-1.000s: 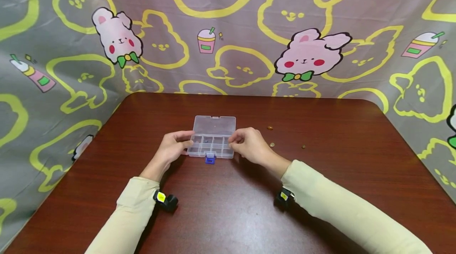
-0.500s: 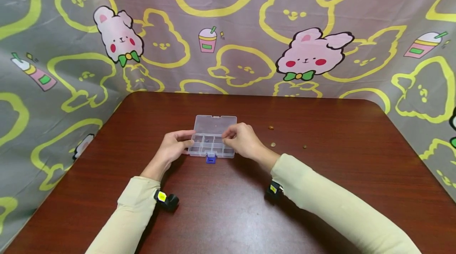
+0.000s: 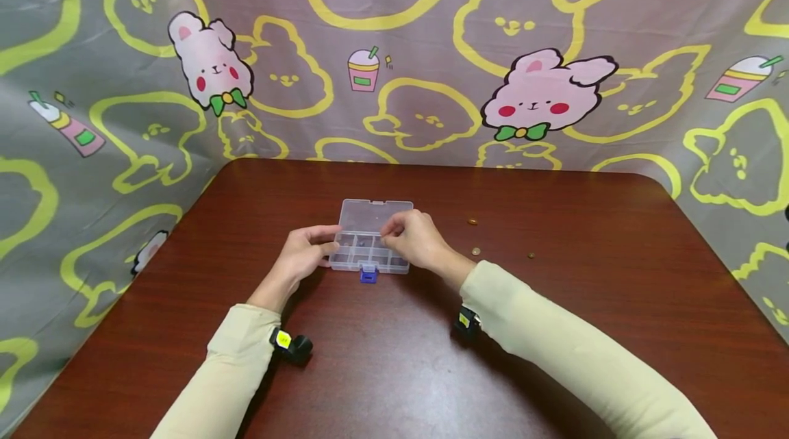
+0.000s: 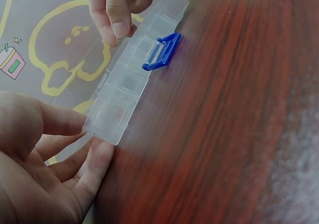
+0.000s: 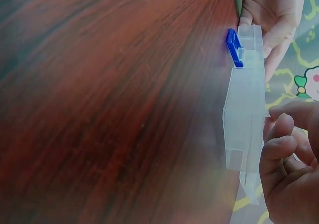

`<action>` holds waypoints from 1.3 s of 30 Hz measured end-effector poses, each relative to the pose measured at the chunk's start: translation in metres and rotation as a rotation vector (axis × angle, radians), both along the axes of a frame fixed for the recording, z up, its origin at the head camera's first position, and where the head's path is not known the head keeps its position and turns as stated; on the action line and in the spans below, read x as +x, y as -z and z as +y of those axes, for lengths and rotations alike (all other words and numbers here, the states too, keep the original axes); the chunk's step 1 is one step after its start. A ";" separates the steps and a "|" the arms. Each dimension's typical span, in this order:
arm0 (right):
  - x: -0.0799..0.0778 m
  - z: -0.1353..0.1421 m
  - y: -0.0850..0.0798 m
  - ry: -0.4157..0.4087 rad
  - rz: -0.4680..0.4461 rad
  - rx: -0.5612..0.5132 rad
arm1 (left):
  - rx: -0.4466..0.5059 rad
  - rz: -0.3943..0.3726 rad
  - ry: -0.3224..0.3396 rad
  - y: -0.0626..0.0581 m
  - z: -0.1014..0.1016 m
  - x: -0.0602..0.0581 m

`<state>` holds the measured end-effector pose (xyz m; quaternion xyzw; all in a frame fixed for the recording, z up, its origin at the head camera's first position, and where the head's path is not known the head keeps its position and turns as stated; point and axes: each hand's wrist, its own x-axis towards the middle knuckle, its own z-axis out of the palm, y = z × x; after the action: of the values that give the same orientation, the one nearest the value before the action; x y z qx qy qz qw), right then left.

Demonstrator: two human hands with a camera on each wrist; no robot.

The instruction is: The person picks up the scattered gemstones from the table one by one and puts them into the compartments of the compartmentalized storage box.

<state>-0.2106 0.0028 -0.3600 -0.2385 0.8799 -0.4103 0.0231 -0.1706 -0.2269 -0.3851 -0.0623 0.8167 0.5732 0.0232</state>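
A clear plastic compartment box [image 3: 359, 257] stands on the table with its lid [image 3: 370, 215] raised at the back and a blue latch [image 3: 368, 276] at the front. My left hand [image 3: 301, 252] holds the box's left end between thumb and fingers. Over the right-hand back compartments, my right hand [image 3: 418, 240] has its thumb and fingertips pinched together. A tiny yellowish piece [image 4: 118, 41] shows at those fingertips in the left wrist view, its kind too small to make out. Small bits, one of them dark [image 3: 361, 244], lie in the back left compartments.
To the right of the box lie an amber oval bead-like piece [image 3: 472, 222], a pale round one [image 3: 476, 251] and a smaller dark one [image 3: 531, 255]. A patterned curtain [image 3: 425, 28] encloses the brown table [image 3: 382, 357] at the back and sides.
My right hand has moved left from the box's right edge to over its back compartments, fingers still pinched. The left hand keeps its hold; the box stays put.
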 end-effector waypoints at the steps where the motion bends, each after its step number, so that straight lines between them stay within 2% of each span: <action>1: 0.000 0.000 0.000 0.001 -0.002 0.001 | 0.000 -0.001 0.001 0.000 0.000 0.000; 16: -0.002 0.003 -0.002 0.002 -0.003 0.007 | 0.014 0.022 0.010 -0.001 0.004 -0.001; 20: -0.002 0.006 -0.001 0.003 -0.004 0.000 | 0.010 0.007 0.003 -0.001 0.005 -0.001; 32: 0.003 0.027 -0.001 0.003 -0.071 -0.030 | -0.007 -0.007 -0.007 -0.002 0.004 0.000; 39: 0.011 0.046 -0.002 0.001 -0.069 -0.042 | -0.020 0.004 -0.005 -0.001 0.001 0.002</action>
<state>-0.1997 0.0487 -0.3577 -0.2242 0.8698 -0.4368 0.0481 -0.1691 -0.2261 -0.3841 -0.0634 0.8224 0.5650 0.0198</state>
